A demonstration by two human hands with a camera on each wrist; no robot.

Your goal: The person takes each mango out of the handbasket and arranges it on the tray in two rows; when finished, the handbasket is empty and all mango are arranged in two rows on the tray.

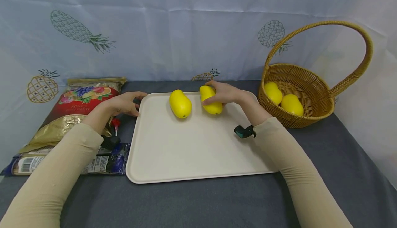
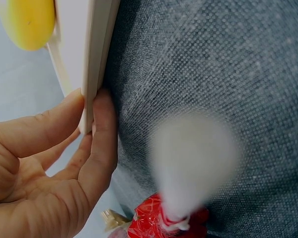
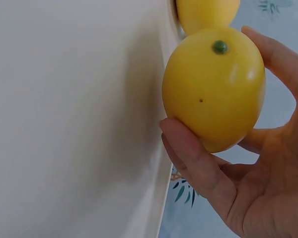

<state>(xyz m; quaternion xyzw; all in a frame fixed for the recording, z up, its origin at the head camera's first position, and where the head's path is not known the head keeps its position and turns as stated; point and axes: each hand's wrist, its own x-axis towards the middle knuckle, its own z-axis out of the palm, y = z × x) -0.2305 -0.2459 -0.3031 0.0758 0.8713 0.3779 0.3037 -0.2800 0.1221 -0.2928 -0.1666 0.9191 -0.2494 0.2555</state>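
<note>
My right hand (image 1: 228, 93) grips a yellow mango (image 1: 214, 109) over the far side of the cream tray (image 1: 186, 152). In the right wrist view the thumb and fingers wrap the held mango's sides, and its green stem end faces the camera. To its left, another yellow mango (image 1: 180, 103) lies on the tray. At the tray's far left corner, my left hand (image 1: 126, 102) pinches the rim. The left wrist view shows the thumb (image 2: 64, 116) on the rim's inner side and a finger (image 2: 103, 134) against its outer underside.
A wicker basket (image 1: 316, 115) with a tall handle stands at the right, holding two yellow mangoes (image 1: 291, 104). On the left lie a red and gold candy bag (image 1: 71, 109), blue packets (image 1: 119, 157) and a red lollipop (image 1: 116, 122). A patterned curtain (image 1: 186, 42) hangs behind.
</note>
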